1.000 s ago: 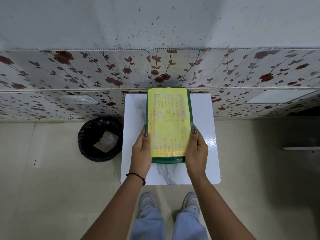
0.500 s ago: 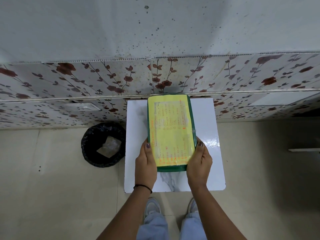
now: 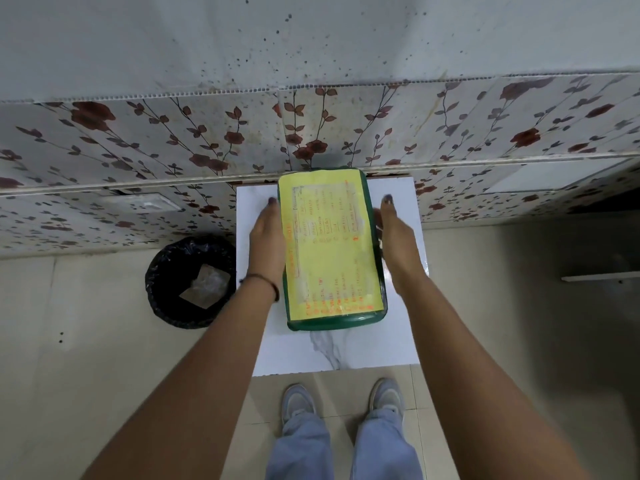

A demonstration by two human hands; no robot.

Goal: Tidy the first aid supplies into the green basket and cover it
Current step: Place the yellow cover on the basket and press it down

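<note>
Green basket [image 3: 332, 322] — set lengthwise on the white table [image 3: 398, 341], its far end near the floral wall, topped by a yellow-labelled lid [image 3: 329, 247]; contents are hidden. Left hand [image 3: 268, 237] and right hand [image 3: 394, 233] are laid flat along its long sides, fingers extended, nothing grasped. Risk — an unevenly seated lid could be shifted or popped by one-sided pressure.

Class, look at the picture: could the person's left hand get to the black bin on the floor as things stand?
Probably yes. The left hand lies flat along the green basket, holding nothing, and the black bin stands open on that side with nothing between, though she would likely need to bend.
</note>
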